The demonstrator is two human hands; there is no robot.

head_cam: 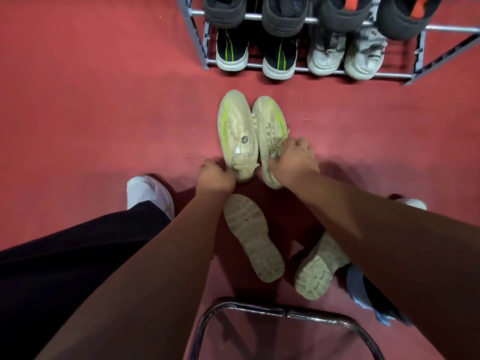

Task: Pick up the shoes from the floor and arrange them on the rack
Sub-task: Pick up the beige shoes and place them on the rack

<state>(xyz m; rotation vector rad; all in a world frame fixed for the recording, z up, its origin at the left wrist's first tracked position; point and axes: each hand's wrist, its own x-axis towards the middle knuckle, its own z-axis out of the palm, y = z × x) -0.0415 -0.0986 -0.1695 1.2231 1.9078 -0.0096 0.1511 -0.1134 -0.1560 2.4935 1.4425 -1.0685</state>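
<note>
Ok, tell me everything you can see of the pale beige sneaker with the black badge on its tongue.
The pale beige sneaker looks like mesh fabric, with a neon yellow-green stripe along its outer side and a black hexagonal badge on the tongue. It is upright, toe pointing toward the metal shoe rack. Its inner side touches the matching sneaker. The left hand grips its heel. Whether it rests on the red floor is unclear.

Dull red floor point(91, 100) with soft shadows, a dark curved metal frame point(259, 307) nearest the camera.
</note>
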